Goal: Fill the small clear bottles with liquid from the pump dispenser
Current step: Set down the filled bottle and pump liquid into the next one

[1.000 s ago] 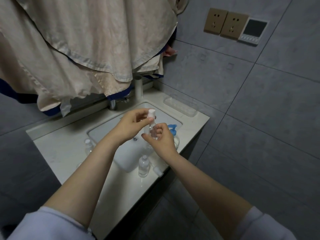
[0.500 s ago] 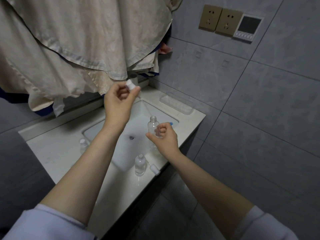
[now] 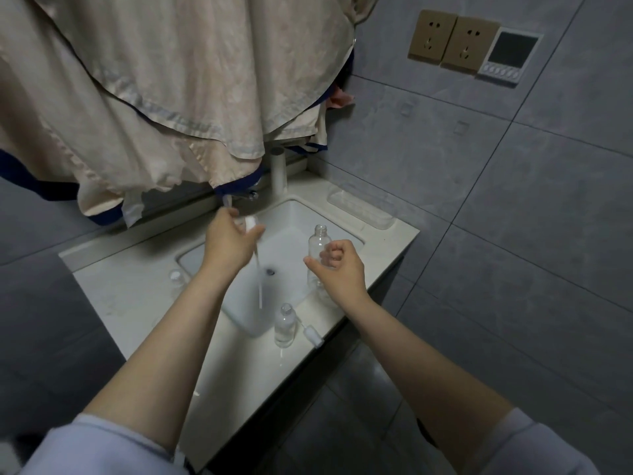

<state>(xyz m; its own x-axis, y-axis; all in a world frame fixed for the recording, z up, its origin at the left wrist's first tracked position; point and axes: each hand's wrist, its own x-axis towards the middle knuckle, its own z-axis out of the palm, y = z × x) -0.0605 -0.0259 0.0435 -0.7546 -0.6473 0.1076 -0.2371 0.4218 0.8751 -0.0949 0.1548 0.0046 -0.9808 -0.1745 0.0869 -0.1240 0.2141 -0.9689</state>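
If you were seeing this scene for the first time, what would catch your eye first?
The two hands above the white sink: the right hand grips an uncapped clear bottle, while the left hand holds a white spray cap with its tube dangling. Beige cloth hangs overhead, filling the upper left.

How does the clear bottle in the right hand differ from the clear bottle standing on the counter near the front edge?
The held bottle is gripped by the right hand above the sink; the counter bottle stands free on the counter. The held bottle looks larger, though it is nearer the camera. A white spray cap lies beside the counter bottle. Both are clear, upright and uncapped.
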